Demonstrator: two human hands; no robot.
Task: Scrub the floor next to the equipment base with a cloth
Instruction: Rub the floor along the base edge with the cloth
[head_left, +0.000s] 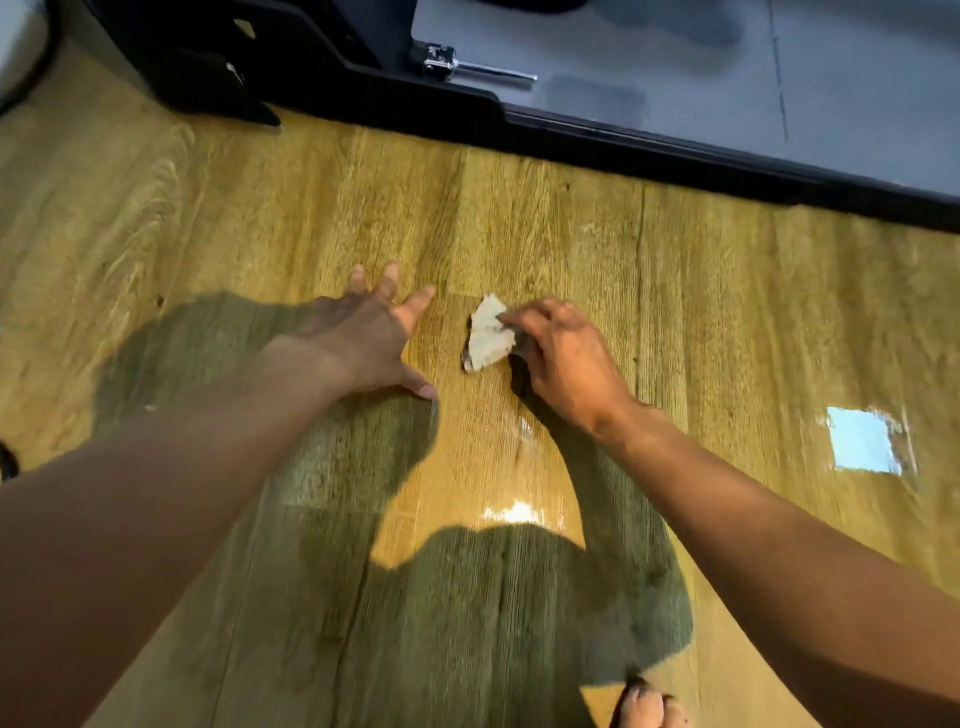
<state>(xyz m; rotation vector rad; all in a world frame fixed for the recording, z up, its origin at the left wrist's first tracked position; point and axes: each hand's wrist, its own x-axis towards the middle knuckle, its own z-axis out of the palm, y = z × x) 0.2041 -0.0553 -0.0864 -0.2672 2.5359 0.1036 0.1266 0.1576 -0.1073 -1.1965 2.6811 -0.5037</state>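
Wood-grain floor (571, 234) filled the view as a person leaned over it, a small white cloth (488, 332) pinched in the curled fingers of the right hand (566, 358) and held down against the boards. The cloth stuck out to the left of that hand, its long axis running roughly near to far, and it lay between the two hands, closer to the right one. The left hand (363, 338) was spread wide and flat on the floor just left of the cloth, fingers pointing far, holding nothing and apparently bracing the body. The black base (623, 140) ran along the far side, its edge slanting nearer toward the right, with a bare strip of floor between it and the cloth. Any stroke toward the base would have to travel away from the body, and the right hand was the one placed to make it. A metal pin (467, 65) lay on top of the base. No container was in view
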